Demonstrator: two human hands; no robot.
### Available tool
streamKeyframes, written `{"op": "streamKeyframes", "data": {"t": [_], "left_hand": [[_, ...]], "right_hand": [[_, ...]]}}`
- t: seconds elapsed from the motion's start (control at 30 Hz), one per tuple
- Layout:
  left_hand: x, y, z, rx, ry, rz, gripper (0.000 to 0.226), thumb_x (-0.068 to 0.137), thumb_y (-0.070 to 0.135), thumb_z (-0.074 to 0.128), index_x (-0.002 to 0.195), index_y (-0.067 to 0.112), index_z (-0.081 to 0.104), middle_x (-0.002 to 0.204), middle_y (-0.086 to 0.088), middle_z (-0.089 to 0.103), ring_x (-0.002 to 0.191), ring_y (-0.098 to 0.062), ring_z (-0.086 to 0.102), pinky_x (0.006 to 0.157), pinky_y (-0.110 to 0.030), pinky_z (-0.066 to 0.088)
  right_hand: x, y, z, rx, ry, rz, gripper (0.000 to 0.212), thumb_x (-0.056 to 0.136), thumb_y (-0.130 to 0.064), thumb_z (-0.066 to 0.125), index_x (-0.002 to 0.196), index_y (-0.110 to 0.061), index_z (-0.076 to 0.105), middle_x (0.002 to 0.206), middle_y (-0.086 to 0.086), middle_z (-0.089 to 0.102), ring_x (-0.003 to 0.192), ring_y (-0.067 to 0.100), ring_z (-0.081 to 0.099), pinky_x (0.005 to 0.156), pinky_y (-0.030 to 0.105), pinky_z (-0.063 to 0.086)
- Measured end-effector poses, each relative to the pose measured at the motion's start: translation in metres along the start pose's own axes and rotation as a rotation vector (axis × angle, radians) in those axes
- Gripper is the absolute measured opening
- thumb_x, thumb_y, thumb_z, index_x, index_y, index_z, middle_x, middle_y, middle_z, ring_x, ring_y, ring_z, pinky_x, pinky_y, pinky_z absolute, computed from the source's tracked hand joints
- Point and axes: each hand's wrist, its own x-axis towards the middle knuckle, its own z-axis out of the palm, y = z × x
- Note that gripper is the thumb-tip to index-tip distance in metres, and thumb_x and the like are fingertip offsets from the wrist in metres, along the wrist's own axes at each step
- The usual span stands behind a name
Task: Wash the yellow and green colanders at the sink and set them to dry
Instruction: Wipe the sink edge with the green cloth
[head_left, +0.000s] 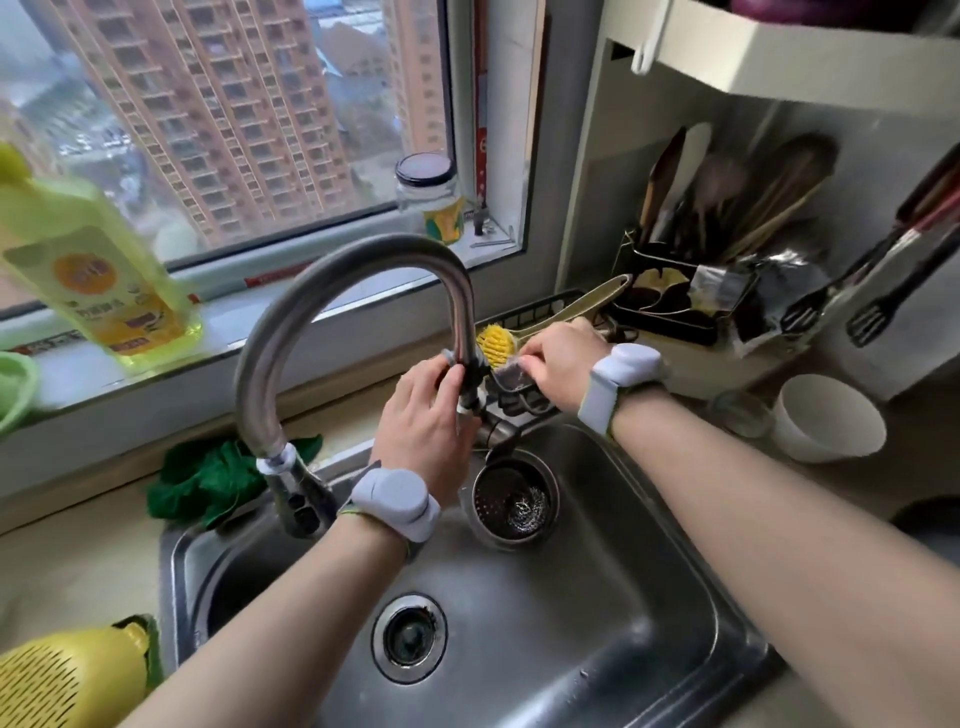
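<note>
The yellow colander (67, 686) lies dome-up on the counter at the bottom left, with a dark green edge (151, 649) showing behind it. At the left border a pale green rim (13, 387) sits on the windowsill; I cannot tell whether it is the green colander. My left hand (426, 421) is closed around the tap lever (457, 371) at the foot of the curved steel faucet (322, 291). My right hand (561, 358) pinches a grey scouring pad (514, 373) in the small wire rack behind the sink. No water runs from the spout (298, 499).
The steel sink (571, 597) holds a strainer cup with a steel wool ball (519, 506). A yellow dish brush (498, 340) lies in the rack. Detergent bottle (98, 275) and jar (431, 197) stand on the sill. A green cloth (208, 483) lies left, a white cup (826, 421) right, utensil holders behind.
</note>
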Motion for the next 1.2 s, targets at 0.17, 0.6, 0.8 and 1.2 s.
{"op": "streamKeyframes", "data": {"t": [0.17,0.6,0.8,1.2], "left_hand": [[-0.009,0.005,-0.003,-0.052,-0.013,0.03,0.051,0.079,0.023,0.06,0.12,-0.005,0.062,0.133,-0.025,0.057,0.123,-0.041,0.055,0.112,-0.035,0.029],[-0.173,-0.095,0.007,-0.015,-0.361,-0.374,0.04,0.075,0.025,0.072,0.108,0.003,0.07,0.113,-0.019,0.069,0.102,-0.034,0.07,0.086,-0.041,0.058],[-0.185,-0.167,-0.021,0.302,-0.418,-0.721,0.072,0.094,0.038,0.058,0.15,0.004,0.028,0.157,-0.018,0.029,0.145,-0.031,0.029,0.117,-0.035,0.027],[-0.185,-0.205,-0.001,0.465,-0.456,-0.768,0.081,0.097,0.042,0.052,0.151,-0.001,0.01,0.155,-0.014,0.023,0.146,-0.025,0.021,0.12,-0.028,0.014]], "right_hand": [[-0.036,-0.005,0.005,0.08,0.205,0.002,0.025,0.093,-0.024,0.05,0.108,-0.023,0.07,0.111,0.004,0.065,0.112,0.032,0.046,0.096,0.039,0.036],[-0.067,-0.108,0.134,0.349,-0.179,-0.305,0.028,0.089,-0.016,0.054,0.114,-0.017,0.066,0.116,0.007,0.061,0.112,0.026,0.054,0.101,0.029,0.038],[-0.017,-0.169,0.184,0.52,-0.226,-0.388,0.05,0.093,-0.026,0.046,0.142,-0.027,0.038,0.144,-0.004,0.042,0.129,0.017,0.043,0.11,0.04,0.031],[0.049,-0.262,0.24,0.008,-0.133,-0.717,0.047,0.088,-0.058,0.04,0.129,-0.037,0.048,0.148,-0.006,0.037,0.13,0.037,0.031,0.1,0.052,0.033]]}}
